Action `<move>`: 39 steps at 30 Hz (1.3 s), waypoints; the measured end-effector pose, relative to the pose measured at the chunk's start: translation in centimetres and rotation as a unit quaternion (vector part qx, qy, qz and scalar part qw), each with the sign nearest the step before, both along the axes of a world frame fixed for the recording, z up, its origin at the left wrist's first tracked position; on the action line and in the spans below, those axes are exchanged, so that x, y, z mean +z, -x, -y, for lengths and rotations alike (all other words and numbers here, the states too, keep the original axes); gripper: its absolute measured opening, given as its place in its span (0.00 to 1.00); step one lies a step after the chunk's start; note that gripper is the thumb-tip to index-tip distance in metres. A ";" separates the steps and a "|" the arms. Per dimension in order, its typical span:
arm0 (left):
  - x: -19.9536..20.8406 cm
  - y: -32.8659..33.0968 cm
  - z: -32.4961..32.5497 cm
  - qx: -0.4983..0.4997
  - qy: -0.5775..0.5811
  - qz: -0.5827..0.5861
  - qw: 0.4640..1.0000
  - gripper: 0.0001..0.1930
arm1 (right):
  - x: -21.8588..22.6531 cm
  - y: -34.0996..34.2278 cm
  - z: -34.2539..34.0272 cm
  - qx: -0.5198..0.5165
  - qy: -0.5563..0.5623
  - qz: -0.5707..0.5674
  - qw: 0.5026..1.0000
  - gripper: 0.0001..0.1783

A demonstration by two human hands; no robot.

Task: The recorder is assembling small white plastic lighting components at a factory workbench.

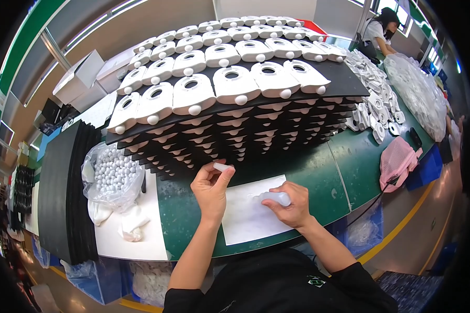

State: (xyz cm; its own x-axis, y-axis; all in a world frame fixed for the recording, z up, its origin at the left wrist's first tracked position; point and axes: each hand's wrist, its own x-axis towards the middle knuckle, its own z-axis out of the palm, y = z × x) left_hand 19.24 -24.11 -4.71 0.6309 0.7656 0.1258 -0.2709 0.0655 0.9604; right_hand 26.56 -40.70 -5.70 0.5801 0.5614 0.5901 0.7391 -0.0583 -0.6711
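Observation:
My left hand (210, 193) pinches a small, slender white plastic piece (221, 167) between thumb and fingers, just in front of the stacked black boards (344, 78). In my right hand (295, 207) is a translucent squeeze bottle (277, 198), its narrow tip pointing left. Beneath that hand lies a white paper sheet (248, 224) with a faint wet-looking smear. Rows of white plastic housings (235, 86), each with a round hole and a white ball at the front end, cover the top board. More balls and housing ends show between the layers below.
Left of the boards sit an open plastic bag of white balls (115, 175), a crumpled white cloth (133, 224) and upright black boards (68, 188). Loose white parts (376, 104), a clear plastic bag (418, 94) and a pink mesh bag (399, 163) are right. A person (375, 35) works behind.

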 end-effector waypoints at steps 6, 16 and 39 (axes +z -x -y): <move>-0.4 0.0 -0.2 -0.038 0.053 -0.006 0.998 0.11 | -0.4 0.3 0.4 -0.051 -0.051 -0.087 0.994 0.12; -1.1 -0.1 0.0 -0.149 0.287 0.047 0.945 0.10 | 0.6 0.3 0.3 -0.011 -0.091 -0.216 0.972 0.13; 5.8 13.1 -4.9 0.126 -0.377 -0.071 0.915 0.08 | -0.9 -1.5 1.8 0.096 -0.229 -0.499 0.830 0.19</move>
State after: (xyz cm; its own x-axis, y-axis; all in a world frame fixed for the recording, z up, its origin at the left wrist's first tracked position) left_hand 6.18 -19.21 1.10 0.4973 0.6188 0.6082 -0.0548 -0.6772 0.7338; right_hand 28.08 -42.48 -6.65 0.8349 0.5485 0.0457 -0.2328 0.4270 -0.8738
